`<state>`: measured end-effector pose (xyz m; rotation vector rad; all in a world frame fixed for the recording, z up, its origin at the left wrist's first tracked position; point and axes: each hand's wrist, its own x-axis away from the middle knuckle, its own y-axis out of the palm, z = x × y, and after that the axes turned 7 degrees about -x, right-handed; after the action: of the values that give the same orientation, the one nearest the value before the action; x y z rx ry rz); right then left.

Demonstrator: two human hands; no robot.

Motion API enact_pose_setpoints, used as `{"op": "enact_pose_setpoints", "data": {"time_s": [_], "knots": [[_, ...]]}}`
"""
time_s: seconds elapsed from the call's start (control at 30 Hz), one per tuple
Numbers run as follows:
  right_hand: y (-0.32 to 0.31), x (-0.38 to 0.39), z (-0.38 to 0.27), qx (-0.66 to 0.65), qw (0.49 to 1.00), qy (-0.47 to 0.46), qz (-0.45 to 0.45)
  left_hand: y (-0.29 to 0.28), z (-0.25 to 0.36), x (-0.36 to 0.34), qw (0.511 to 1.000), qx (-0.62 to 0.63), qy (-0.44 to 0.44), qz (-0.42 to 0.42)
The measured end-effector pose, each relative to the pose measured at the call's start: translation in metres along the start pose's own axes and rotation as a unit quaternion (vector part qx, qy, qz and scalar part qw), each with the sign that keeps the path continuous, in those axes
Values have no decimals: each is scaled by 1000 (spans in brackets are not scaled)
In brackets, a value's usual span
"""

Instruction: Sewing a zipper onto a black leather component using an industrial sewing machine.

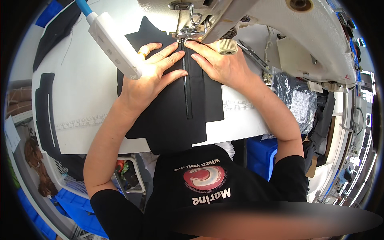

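A black fabric piece (168,120) lies flat on the white sewing table, with a black zipper (185,80) running lengthwise down a narrow slot in it. The zipper's far end meets the presser foot (182,37) of the sewing machine (256,20). My left hand (146,78) rests on the fabric left of the zipper, fingers spread, thumb tip at the zipper's edge. On the zipper's right, my right hand (230,66) lies with its index finger stretched to the presser foot and its thumb on the cloth. The needle tip is too small to make out.
A white lamp (116,46) on a blue neck hangs over my left hand. Another slotted black piece (45,108) lies at the table's left edge. Tweezers (254,56) and a plastic-wrapped package (292,100) are to the right. Blue bins (262,156) stand below the table.
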<state>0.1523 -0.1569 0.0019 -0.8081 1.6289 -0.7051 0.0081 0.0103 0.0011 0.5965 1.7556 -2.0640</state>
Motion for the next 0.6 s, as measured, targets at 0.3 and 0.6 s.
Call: {"op": "enact_pose_setpoints", "data": {"time_s": [0.3,0.6], "knots": [[-4,7,5,16,994,-88,68,2,2,-1,1000,-15,-2,1],[0,7,6,5,1000,-18,21,3,4,0,1000,-18,-4,18]]}}
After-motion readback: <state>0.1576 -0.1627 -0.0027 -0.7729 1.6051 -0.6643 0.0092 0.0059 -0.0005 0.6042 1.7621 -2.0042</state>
